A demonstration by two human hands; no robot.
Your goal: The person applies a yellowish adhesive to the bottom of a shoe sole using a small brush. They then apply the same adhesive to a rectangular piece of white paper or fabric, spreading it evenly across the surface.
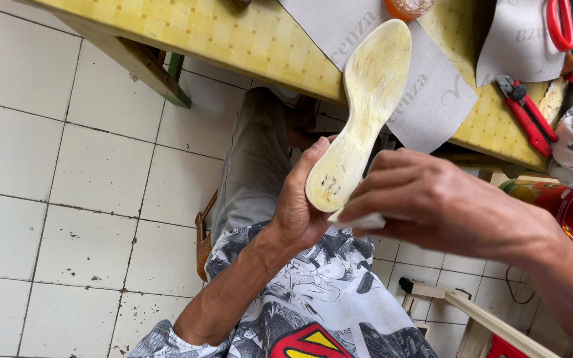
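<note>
White floor tiles with dark grout fill the left half of the frame; a yellow checked table top [233,36] runs across the upper edge.

Nearest, lower centre: a printed comic-pattern garment over the person's lap, grey trousers above it.

Left hand [303,199], centre frame: palm cupped round the heel end of a pale yellow shoe insole board [366,99], thumb along its left edge, fingers closed behind it. Clamped on the board.

Right hand [432,199], centre right: fingers together over the heel end, pinching a small white pad or cloth [363,221] just below the board's rim.

Insole board: held clear of the table, toe end pointing to the upper right over the grey fabric sheets [436,93]. Judged light, thin and stiff, with a smooth, somewhat scuffed face and small dark marks at the heel. Likely to flex if gripped only at the toe; the narrow waist or heel gives the surest hold.

Farther, upper right: red-handled pliers [528,113], scissors with red and green handles [568,23], an orange container [409,8].
</note>
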